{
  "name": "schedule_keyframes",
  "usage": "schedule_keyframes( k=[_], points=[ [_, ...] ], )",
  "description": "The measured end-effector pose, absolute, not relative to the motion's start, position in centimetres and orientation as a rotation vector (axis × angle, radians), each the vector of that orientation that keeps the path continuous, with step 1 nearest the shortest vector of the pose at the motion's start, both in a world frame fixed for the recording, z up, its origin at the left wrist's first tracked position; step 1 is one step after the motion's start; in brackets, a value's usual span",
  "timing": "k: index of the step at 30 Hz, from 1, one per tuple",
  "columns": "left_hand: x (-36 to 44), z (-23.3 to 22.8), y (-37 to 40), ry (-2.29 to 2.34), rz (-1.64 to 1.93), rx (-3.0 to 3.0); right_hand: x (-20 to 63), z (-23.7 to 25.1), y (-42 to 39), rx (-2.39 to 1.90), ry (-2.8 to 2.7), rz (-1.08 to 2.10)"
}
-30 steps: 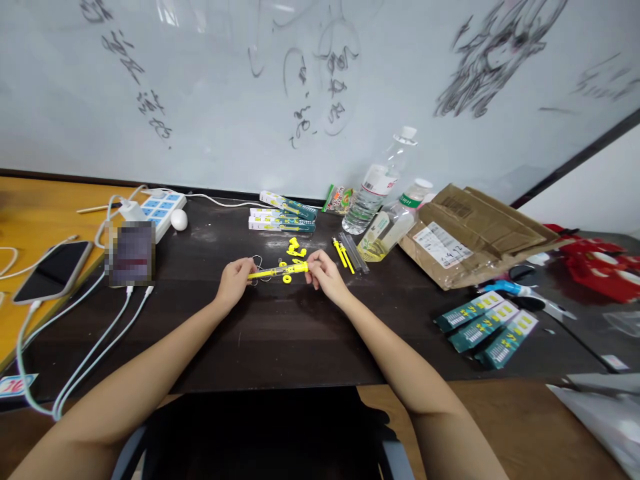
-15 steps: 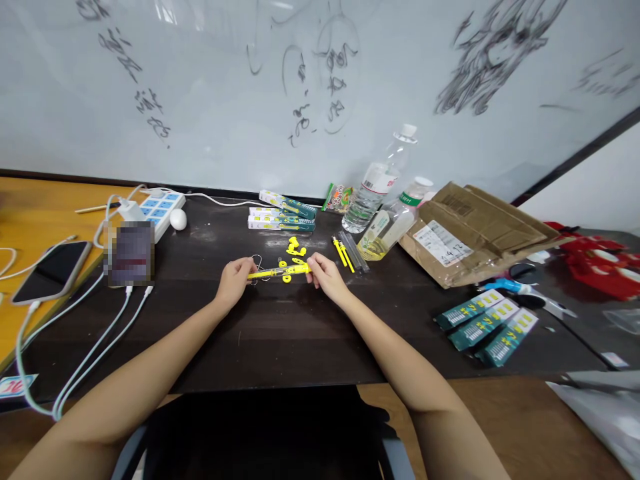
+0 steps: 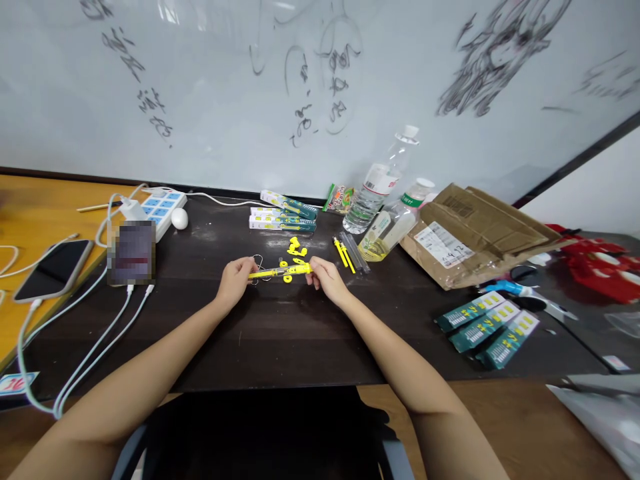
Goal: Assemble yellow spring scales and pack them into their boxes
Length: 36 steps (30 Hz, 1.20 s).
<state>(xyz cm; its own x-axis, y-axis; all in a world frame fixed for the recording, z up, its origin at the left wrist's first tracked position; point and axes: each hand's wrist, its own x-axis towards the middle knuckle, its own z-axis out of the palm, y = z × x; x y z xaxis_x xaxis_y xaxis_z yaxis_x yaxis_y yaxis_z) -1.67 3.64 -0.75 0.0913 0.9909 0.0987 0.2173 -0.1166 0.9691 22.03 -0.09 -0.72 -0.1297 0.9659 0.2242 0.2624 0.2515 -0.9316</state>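
Note:
Both my hands hold a slim yellow-and-clear plastic tube (image 3: 280,271) level above the dark table. The fingers of my left hand (image 3: 236,280) pinch its left end, and my right hand (image 3: 325,277) grips the yellow right end. A thin cord or wire loop (image 3: 257,260) shows beside the left fingers; I cannot tell whether it is joined to the tube. Just beyond the tube lie several small yellow plastic parts (image 3: 297,251), and a yellow ring (image 3: 287,279) sits close to its near side. Right of my right hand are thin yellow rods (image 3: 344,256) and clear tubes (image 3: 356,253).
Slim boxes (image 3: 283,220) are stacked at the back, with more green boxes (image 3: 483,313) at right. A water bottle (image 3: 373,193), a bottle of yellow liquid (image 3: 390,233) and a cardboard parcel (image 3: 470,233) stand right. A power strip (image 3: 163,210), phone (image 3: 53,270) and cables lie left.
The view has shifted very slightly. Both hands keep the same hold on the tube, and nothing else has visibly moved.

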Motion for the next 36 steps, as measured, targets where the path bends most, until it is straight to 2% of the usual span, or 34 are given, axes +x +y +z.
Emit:
schedule_keyframes(
  k=[16,36],
  points=[
    [-1.71,-0.95,3.70,1.240,1.109,1.480,21.84,-0.36,-0.40,-1.252,-1.647,0.793],
    [-1.70,-0.95,3.72,1.266,1.115,1.505,21.68,-0.29,-0.54,-1.215,-1.593,0.822]
  ],
)
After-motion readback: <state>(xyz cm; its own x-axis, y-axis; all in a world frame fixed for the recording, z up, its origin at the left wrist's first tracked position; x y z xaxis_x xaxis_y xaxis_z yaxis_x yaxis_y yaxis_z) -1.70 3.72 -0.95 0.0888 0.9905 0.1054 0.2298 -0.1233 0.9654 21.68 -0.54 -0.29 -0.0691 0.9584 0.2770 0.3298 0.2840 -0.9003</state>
